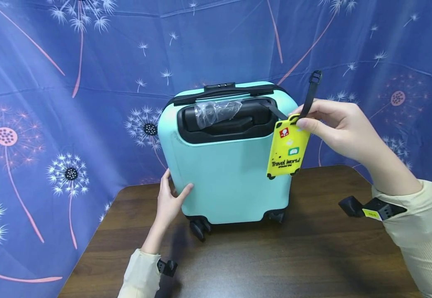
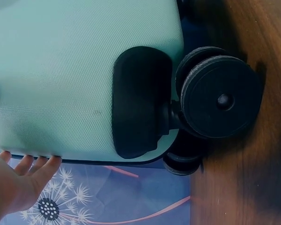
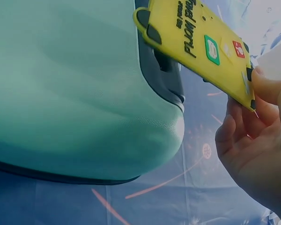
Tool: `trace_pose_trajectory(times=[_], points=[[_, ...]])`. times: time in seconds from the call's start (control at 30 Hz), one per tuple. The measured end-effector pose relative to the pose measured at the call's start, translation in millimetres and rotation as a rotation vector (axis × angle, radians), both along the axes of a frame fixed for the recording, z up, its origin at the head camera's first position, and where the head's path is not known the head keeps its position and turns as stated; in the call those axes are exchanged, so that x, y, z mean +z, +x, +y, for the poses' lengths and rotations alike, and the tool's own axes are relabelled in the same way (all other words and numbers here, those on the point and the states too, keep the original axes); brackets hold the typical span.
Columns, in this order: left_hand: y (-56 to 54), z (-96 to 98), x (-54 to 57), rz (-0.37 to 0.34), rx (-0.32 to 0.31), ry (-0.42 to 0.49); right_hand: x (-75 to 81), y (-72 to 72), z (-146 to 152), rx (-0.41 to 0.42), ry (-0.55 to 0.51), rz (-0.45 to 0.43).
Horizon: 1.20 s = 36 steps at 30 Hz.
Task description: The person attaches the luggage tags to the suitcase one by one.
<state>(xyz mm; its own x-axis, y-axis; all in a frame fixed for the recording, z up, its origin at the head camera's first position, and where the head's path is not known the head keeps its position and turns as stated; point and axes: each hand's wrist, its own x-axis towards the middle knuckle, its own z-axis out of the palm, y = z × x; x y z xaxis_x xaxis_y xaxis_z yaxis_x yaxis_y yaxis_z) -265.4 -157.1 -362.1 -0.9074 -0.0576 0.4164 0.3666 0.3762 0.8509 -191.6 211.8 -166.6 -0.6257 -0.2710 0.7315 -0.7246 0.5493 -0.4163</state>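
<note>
The right hand (image 1: 335, 126) pinches the yellow luggage tag (image 1: 288, 151) at its upper end, with the thumb on the near side and the fingers behind it. The tag hangs downward before the right upper part of the suitcase (image 1: 234, 178), and its printed side, with the words "Travel World", faces the head camera. A black strap (image 1: 310, 97) rises above this hand and ends in a small buckle; another piece of strap goes from the handle recess toward the tag.

The left hand (image 1: 168, 203) is spread wide on the lower left side of the suitcase. Its thumb lies on the front face, and in the left wrist view the fingertips touch the far edge.

The suitcase is mint green and stands upright on its black wheels (image 1: 199, 228) upon the brown wooden table (image 1: 260, 256). Near its top, a clear plastic wrap (image 1: 216, 112) covers a part of the black handle (image 1: 253, 109). Both arms have cream sleeves (image 1: 141, 273) with a black device at each wrist. Behind the table hangs a blue cloth (image 1: 230, 37) with a dandelion pattern.
</note>
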Motion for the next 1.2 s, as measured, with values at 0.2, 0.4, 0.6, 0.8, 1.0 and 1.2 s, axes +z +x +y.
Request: trace_pose_trajectory(times=[0.2, 0.4, 0.6, 0.8, 1.0, 1.2], points=[[0.0, 0.2, -0.2, 0.003, -0.001, 0.003, 12.3, -6.6, -8.9, -0.010, 0.006, -0.044], [1.2, 0.2, -2.1, 0.003, 0.019, -0.017, 21.8, -15.6, -18.6, 0.005, -0.007, -0.080], [2.1, -0.1, -3.2, 0.006, 0.020, -0.015, 28.5, -24.2, -29.9, -0.009, 0.018, -0.084], [3.4, -1.0, -2.6, -0.002, 0.022, -0.018, 30.4, -31.4, -36.0, -0.040, 0.024, -0.128], [4.5, -0.6, -2.6, -0.002, 0.024, -0.015, 37.6, -41.2, -41.2, -0.069, 0.039, -0.181], [4.1, 1.2, -3.4, 0.009, 0.022, -0.015, 42.7, -51.3, -45.5, -0.069, 0.094, -0.180]])
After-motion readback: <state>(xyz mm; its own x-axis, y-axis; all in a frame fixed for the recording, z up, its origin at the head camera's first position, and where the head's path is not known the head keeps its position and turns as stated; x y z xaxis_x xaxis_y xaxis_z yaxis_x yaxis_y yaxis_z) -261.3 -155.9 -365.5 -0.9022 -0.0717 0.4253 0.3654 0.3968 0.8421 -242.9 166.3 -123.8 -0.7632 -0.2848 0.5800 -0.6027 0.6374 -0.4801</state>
